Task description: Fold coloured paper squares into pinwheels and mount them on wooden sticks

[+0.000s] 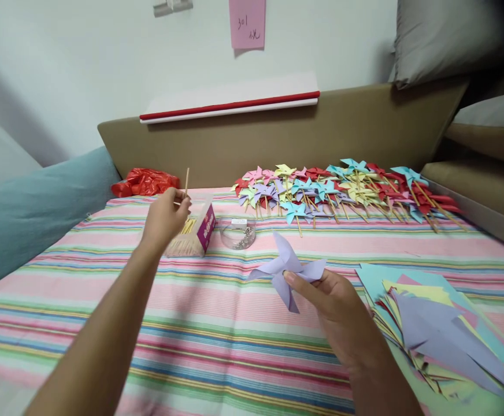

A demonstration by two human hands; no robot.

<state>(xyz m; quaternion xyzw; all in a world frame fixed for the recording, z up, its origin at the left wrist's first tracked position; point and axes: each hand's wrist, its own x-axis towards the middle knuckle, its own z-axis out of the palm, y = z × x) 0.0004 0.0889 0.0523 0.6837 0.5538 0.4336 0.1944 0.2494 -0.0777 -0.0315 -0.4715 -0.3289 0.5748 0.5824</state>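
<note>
My left hand (167, 214) pinches a thin wooden stick (187, 180), held nearly upright above a clear plastic box (207, 226) with a purple label. Many similar sticks lie in that box, partly hidden behind my hand. With thumb and fingers, my right hand (330, 294) grips a lilac paper pinwheel (284, 254) at its centre; no stick shows on it. Between the hands, farther back, a round clear container (237, 234) holds small shiny metal pieces too small to name.
Finished pinwheels on sticks (321, 190) are heaped at the back right. Stacked coloured paper, some cut (438, 323), lies at the front right. A red plastic bag (148, 182) rests at the back left. Striped cloth (217, 346) covers the surface, with a brown board (234, 150) behind.
</note>
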